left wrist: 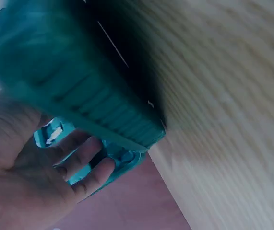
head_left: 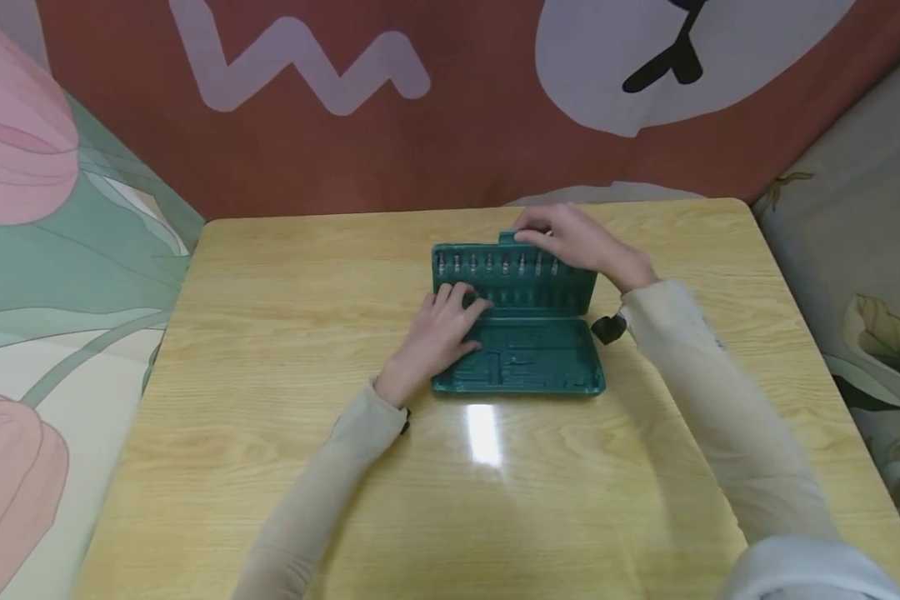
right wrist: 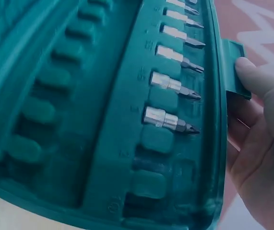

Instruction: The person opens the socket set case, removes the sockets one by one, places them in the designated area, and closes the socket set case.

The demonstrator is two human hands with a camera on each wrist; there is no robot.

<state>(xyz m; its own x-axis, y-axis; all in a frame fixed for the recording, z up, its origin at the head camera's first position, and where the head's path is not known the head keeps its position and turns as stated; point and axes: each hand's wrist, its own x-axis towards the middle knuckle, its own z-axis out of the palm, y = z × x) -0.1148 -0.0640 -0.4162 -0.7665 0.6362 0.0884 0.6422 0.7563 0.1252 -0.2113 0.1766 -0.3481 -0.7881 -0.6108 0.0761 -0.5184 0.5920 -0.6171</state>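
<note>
A green plastic bit case [head_left: 540, 358] lies unfolded on the table, its lid [head_left: 543, 293] raised at the back. Along the lid's upper part sits a row of metal screwdriver bits [right wrist: 161, 118], with vacant slots at one end in the right wrist view. My right hand [head_left: 576, 239] pinches the lid's latch tab [right wrist: 232, 57], thumb on the front and fingers behind. At the case's left side is my left hand [head_left: 437, 335], its fingers loosely extended over the hinge area. In the left wrist view those fingers [left wrist: 86, 158] are partly behind the case wall and hold nothing visible.
The case stands on a light wooden table [head_left: 292, 333], toward its far side. Behind the table hangs a red-brown patterned cloth [head_left: 480, 158]. A floral cloth [head_left: 15, 317] borders the left side. Dark wrist devices [head_left: 609, 328] show at both sleeves.
</note>
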